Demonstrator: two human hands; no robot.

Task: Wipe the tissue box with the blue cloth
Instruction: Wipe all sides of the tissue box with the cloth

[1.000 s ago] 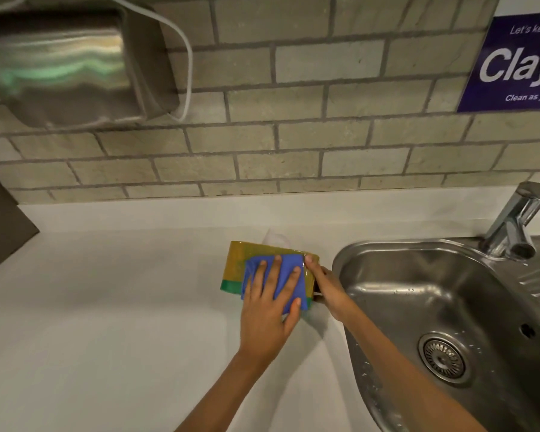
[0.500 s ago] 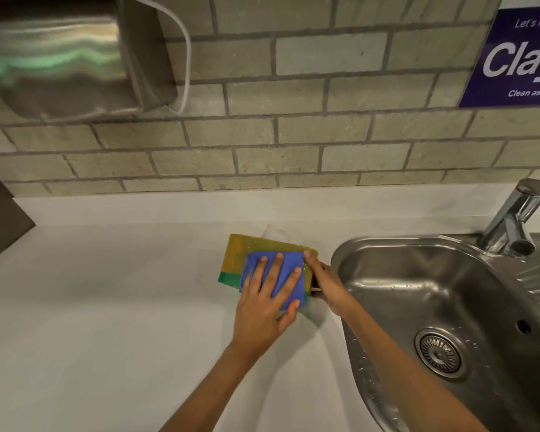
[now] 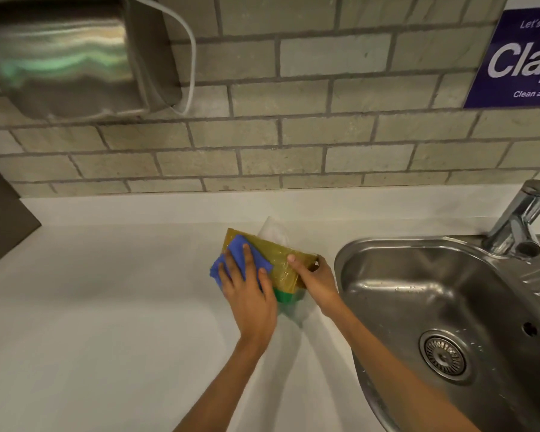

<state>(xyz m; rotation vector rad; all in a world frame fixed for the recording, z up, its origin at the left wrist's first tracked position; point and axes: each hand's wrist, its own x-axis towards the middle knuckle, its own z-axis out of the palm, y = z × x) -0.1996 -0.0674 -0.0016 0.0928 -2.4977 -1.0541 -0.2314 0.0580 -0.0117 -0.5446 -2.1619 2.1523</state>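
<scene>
A yellow-gold tissue box (image 3: pixel 281 263) with a green lower band lies on the white counter (image 3: pixel 106 307), just left of the sink. A white tissue (image 3: pixel 273 233) sticks out behind it. My left hand (image 3: pixel 250 294) lies flat, fingers spread, pressing the blue cloth (image 3: pixel 231 261) against the box's left end. The cloth hangs over the box's left edge. My right hand (image 3: pixel 314 277) grips the box's right end, thumb on top.
A steel sink (image 3: pixel 449 307) with a drain lies right of the box, and a chrome tap (image 3: pixel 518 222) stands at its back. A metal dispenser (image 3: pixel 69 57) with a white cable hangs on the brick wall, and a purple sign (image 3: pixel 518 57) is at the upper right.
My left hand has slid the blue cloth from the right part of the box to its left end. The right hand still holds the right end.
</scene>
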